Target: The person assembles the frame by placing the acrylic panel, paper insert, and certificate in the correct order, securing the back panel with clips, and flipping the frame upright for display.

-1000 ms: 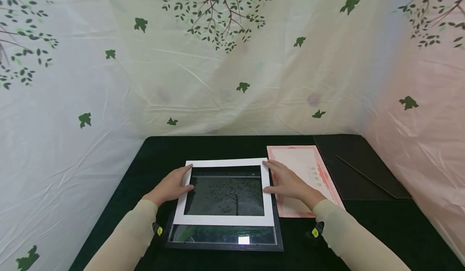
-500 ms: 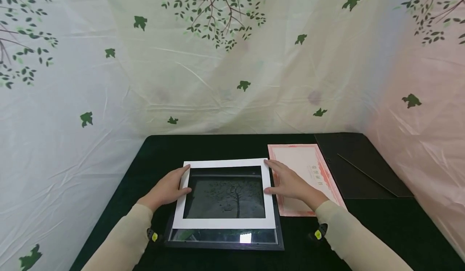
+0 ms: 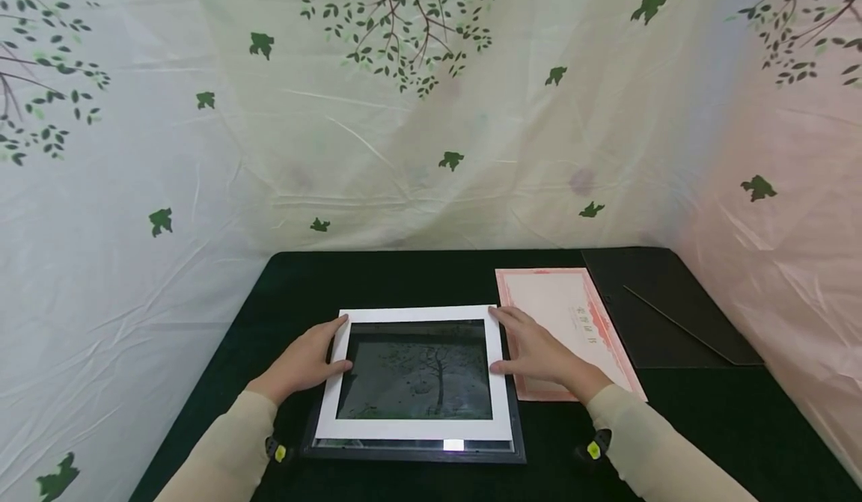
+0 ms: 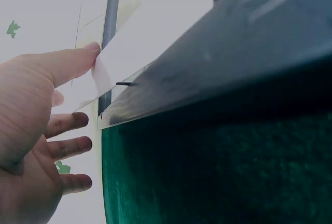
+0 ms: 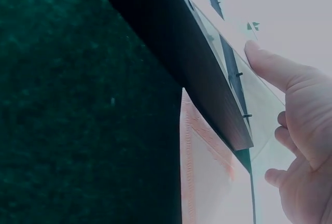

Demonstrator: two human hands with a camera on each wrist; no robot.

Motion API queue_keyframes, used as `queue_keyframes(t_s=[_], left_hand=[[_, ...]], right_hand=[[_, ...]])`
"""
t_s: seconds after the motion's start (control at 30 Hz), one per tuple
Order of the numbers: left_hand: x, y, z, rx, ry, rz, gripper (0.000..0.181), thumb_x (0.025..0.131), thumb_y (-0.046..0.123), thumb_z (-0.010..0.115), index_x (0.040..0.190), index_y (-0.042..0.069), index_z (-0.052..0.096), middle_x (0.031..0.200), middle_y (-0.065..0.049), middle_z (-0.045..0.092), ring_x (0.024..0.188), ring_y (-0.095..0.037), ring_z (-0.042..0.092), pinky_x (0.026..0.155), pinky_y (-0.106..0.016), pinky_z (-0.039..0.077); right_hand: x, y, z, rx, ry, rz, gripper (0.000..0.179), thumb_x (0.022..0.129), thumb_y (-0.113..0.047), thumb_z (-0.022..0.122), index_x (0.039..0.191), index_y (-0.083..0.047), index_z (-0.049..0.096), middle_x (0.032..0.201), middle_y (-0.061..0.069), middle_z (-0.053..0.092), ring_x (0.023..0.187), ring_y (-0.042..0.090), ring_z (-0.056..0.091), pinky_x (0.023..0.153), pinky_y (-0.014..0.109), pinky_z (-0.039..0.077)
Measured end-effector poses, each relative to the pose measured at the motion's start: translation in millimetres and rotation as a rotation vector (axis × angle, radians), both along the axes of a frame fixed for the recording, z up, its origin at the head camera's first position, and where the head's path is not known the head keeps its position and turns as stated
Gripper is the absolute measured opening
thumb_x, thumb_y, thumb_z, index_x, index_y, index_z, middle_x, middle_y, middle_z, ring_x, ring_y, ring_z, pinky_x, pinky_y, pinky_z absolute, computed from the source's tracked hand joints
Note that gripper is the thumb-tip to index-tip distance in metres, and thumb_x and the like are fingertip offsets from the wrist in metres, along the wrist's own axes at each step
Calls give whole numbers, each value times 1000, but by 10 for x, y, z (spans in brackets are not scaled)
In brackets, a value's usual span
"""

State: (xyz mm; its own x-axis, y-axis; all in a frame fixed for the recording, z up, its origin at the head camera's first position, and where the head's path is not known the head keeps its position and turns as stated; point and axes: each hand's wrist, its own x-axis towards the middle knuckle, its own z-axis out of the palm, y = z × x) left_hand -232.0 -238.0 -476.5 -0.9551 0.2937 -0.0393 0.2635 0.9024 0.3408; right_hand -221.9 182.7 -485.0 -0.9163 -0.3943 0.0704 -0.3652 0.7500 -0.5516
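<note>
A white picture mat (image 3: 414, 429) with a rectangular opening is held by its two short sides over a dark picture frame (image 3: 411, 455). My left hand (image 3: 299, 360) pinches the mat's left side, thumb on its upper face. On the right side my right hand (image 3: 539, 349) grips it the same way. Along the near edge a strip of shiny glass (image 3: 377, 444) shows inside the frame. Both wrist views show the mat tilted and apart from the frame, with small dark tabs standing on the frame's inner edge.
Right of the frame lies a pink-bordered certificate (image 3: 545, 289), partly behind my right hand. Farther right is a black backing board (image 3: 646, 277) with a thin rod (image 3: 680, 326) on it. A dark green cloth (image 3: 377, 277) covers the table. Printed curtains (image 3: 377, 150) surround it.
Both hands have drawn the white mat toward me and lined it up more closely over the frame. Less glass shows at the near edge. The certificate and backing board stay put.
</note>
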Motion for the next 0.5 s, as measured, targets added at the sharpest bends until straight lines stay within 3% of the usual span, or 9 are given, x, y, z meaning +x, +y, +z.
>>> queue_keyframes(t_s=[0.5], left_hand=[[74, -27, -12, -21, 32, -17, 84, 79, 39, 78, 148, 11, 38, 146, -18, 41, 133, -37, 40, 103, -56, 36]], right_hand=[[74, -3, -93, -4, -14, -3, 102, 68, -52, 83, 151, -23, 32, 149, 2, 32, 127, 24, 38, 102, 52, 40]])
